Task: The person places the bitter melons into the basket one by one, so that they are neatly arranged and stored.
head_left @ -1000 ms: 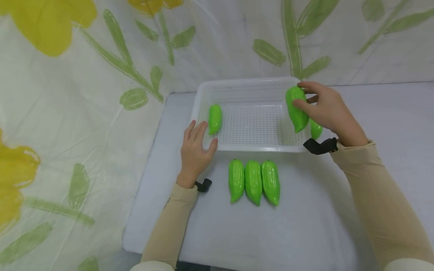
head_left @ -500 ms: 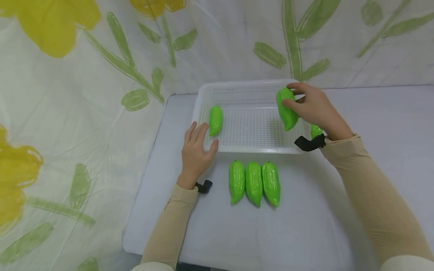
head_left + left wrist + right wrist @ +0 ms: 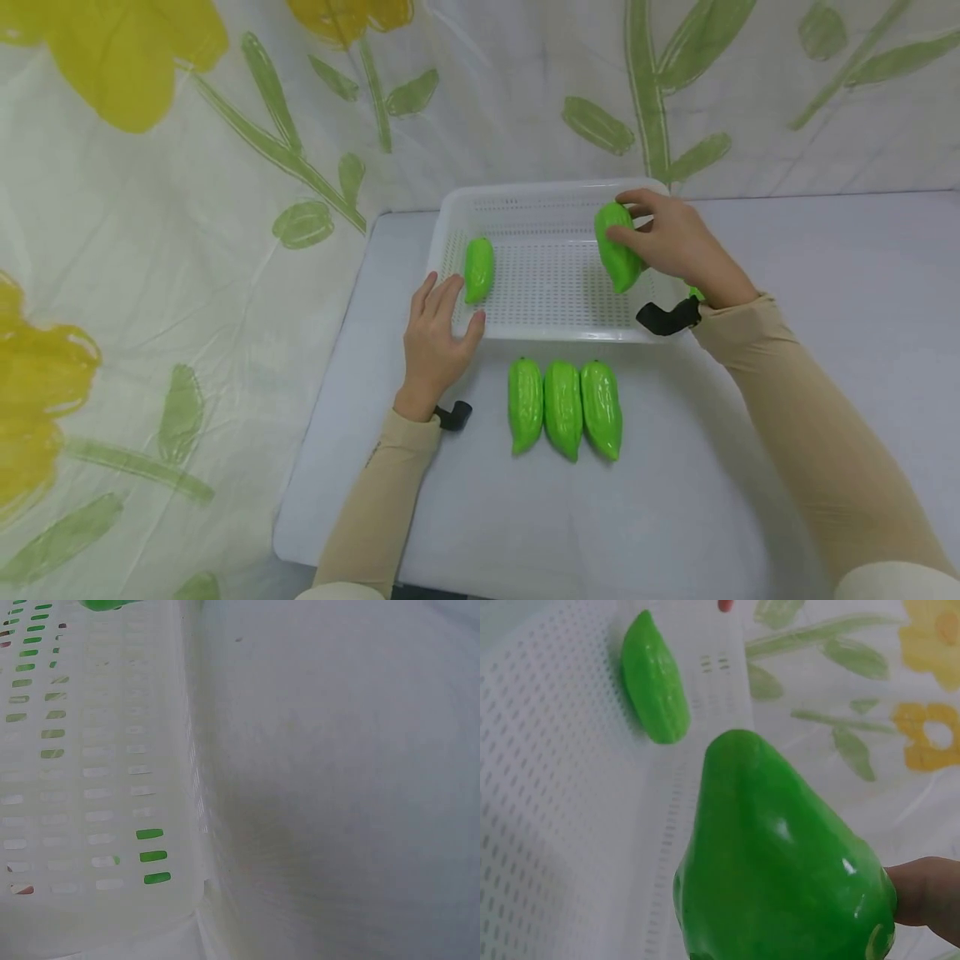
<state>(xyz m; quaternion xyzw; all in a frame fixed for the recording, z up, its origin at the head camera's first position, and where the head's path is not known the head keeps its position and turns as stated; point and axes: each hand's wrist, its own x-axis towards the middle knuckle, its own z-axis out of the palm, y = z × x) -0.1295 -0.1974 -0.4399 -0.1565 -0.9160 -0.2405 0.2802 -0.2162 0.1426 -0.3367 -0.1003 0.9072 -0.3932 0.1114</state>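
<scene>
My right hand grips a glossy green pepper between thumb and fingers, over the right part of a white perforated plastic basket. In the right wrist view the held pepper fills the lower middle, with one fingertip at its side. Another green pepper lies in the basket by its left wall. My left hand is at the basket's front left corner, fingers spread and relaxed over the rim, holding nothing. The left wrist view shows the basket's perforated side.
Three green peppers lie side by side on the white-covered table in front of the basket. A further green pepper shows at the basket's right side, mostly hidden by the right wrist. A flower-printed curtain hangs behind and to the left.
My right hand has moved left with the pepper, from the basket's right edge further in over it. The left hand stays at the front left corner.
</scene>
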